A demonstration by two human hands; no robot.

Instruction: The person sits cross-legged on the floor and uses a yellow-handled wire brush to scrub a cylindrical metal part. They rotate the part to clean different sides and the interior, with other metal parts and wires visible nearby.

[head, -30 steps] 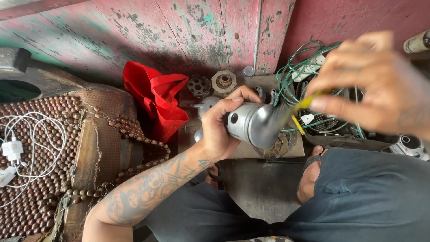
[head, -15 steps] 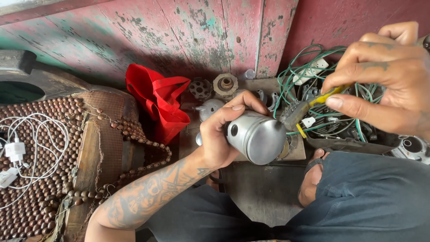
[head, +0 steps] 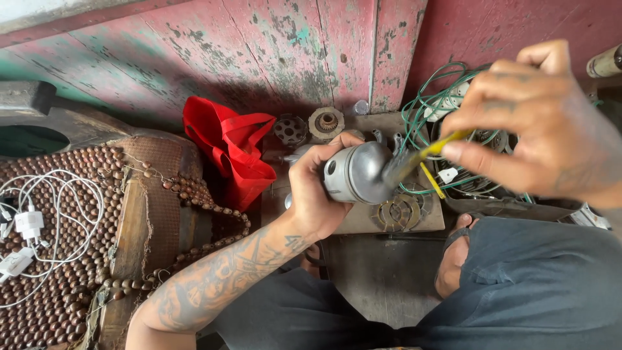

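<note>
Fingers of the right hand (head: 538, 129) are pinched together on a yellow-handled tool (head: 421, 159), whose blurred tip meets the rounded grey metal housing (head: 356, 174). The left hand (head: 317, 188) is wrapped around this housing from the left and clamps it firmly, above a brass slotted disc (head: 396, 212) that lies on a board. Left of the housing stands a red cloth bag (head: 233, 149), and further left a wooden bead mat (head: 71, 259) carries white charger cables (head: 32, 220). Behind the housing lie two round gear-like parts (head: 308, 126). Right of it, green wires (head: 440, 104) are tangled against the worn red-painted wall (head: 259, 52).
</note>
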